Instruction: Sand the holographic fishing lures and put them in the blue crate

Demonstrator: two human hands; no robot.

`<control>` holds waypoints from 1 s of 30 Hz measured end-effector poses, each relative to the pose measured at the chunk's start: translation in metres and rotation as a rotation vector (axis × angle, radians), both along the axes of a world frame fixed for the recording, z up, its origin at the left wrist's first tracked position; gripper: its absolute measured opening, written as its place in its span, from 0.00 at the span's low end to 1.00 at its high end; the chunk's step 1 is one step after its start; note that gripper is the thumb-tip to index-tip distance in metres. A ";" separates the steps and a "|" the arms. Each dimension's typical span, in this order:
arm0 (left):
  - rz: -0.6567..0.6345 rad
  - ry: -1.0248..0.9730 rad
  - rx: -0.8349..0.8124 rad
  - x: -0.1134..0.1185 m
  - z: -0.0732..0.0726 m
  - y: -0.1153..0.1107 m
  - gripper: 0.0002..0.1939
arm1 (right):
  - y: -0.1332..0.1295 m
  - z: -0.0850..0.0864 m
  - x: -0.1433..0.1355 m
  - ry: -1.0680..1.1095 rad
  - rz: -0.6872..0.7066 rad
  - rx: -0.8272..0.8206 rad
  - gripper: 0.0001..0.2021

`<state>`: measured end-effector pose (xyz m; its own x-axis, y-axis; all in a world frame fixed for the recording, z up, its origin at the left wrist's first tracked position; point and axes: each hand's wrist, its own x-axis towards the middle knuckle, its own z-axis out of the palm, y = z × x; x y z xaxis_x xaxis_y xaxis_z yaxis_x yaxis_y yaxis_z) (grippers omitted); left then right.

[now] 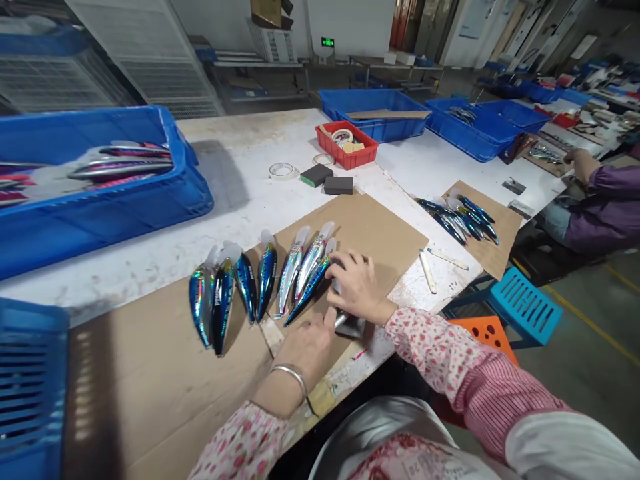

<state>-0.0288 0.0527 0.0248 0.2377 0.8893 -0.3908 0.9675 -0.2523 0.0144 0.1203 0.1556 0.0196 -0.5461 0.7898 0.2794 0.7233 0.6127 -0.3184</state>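
Observation:
My right hand (355, 283) has its fingers curled over a fishing lure that is mostly hidden; only a silvery end (341, 319) shows beneath. Low beside it, my left hand (307, 347), with a bangle at the wrist, is closed at that same end. Under both hands lies a dark flat piece (354, 327), partly covered. Just left of my right fingertips a blue lure (313, 288) rests on the cardboard (380, 227). Silver lures (291, 270) and dark blue lures (223, 303) lie in a row farther left, clear lips pointing away.
A blue crate (100, 230) of lures stands at left, another blue crate (33, 393) nearer. Beyond the cardboard are dark sanding blocks (339, 186), a tape roll (281, 171) and a red tray (350, 157). More lures (463, 217) lie right, near thin knives (428, 271). A co-worker's sleeve (610, 207) shows.

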 end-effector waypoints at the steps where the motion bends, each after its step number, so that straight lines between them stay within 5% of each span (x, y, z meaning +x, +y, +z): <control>1: 0.012 -0.005 -0.005 0.000 0.000 0.000 0.28 | 0.000 0.000 0.000 -0.001 0.012 -0.012 0.11; 5: 0.017 -0.004 -0.015 0.002 0.001 0.000 0.31 | 0.005 0.002 0.012 -0.097 0.033 -0.144 0.10; 10: 0.033 -0.025 -0.012 0.001 -0.001 0.001 0.27 | -0.004 -0.005 0.004 -0.007 -0.127 0.035 0.11; 16: 0.016 -0.034 -0.012 0.002 0.001 0.002 0.28 | 0.000 -0.006 0.012 -0.041 -0.040 -0.119 0.11; 23: 0.028 0.004 0.010 0.003 0.000 -0.001 0.27 | -0.004 -0.001 0.003 0.002 0.048 -0.016 0.11; 27: 0.031 -0.004 0.061 0.003 -0.005 -0.004 0.28 | -0.003 -0.003 0.022 -0.034 -0.053 -0.076 0.10; 30: 0.017 0.008 0.079 0.003 -0.005 -0.003 0.27 | -0.013 -0.008 0.008 0.037 -0.106 0.019 0.11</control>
